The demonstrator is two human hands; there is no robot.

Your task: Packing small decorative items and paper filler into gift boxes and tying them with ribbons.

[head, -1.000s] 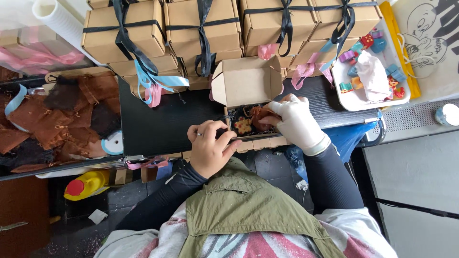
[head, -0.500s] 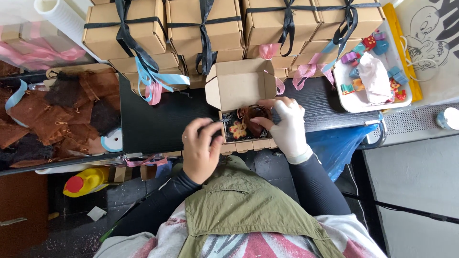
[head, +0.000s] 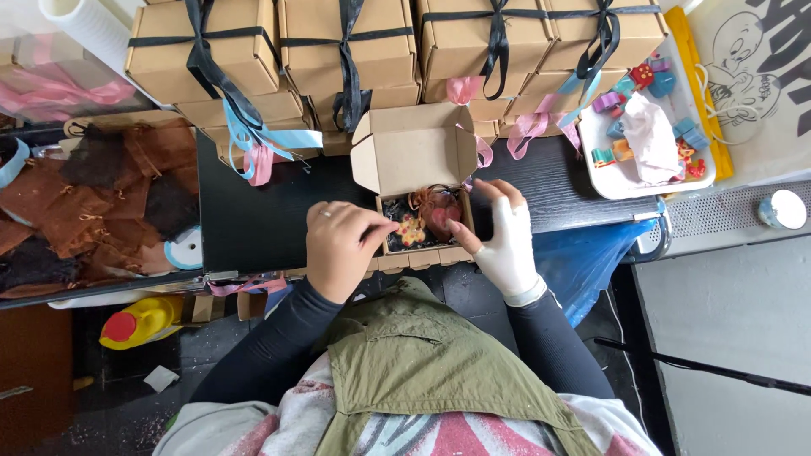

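Note:
An open brown cardboard box [head: 416, 150] sits at the near edge of a black tabletop [head: 253, 211], its lid flipped up away from me. Inside lie a small brown pouch [head: 439, 211] and small colourful items [head: 411, 230] on dark filling. My bare left hand [head: 342, 245] rests against the box's left side, fingertips at its edge. My right hand [head: 503, 232], in a white glove, holds the box's right side with the thumb reaching in toward the pouch.
Closed cardboard boxes tied with black ribbon [head: 346, 51] are stacked behind, with pink and blue ribbons hanging. Brown and black fabric pouches [head: 93, 203] lie left. A white tray of small coloured toys [head: 650, 127] stands right. A blue bag [head: 583, 257] and yellow bottle [head: 139, 321] are below.
The box has shifted slightly toward the table's near edge. My hands have moved from over the contents to the box's two sides, leaving the inside more visible.

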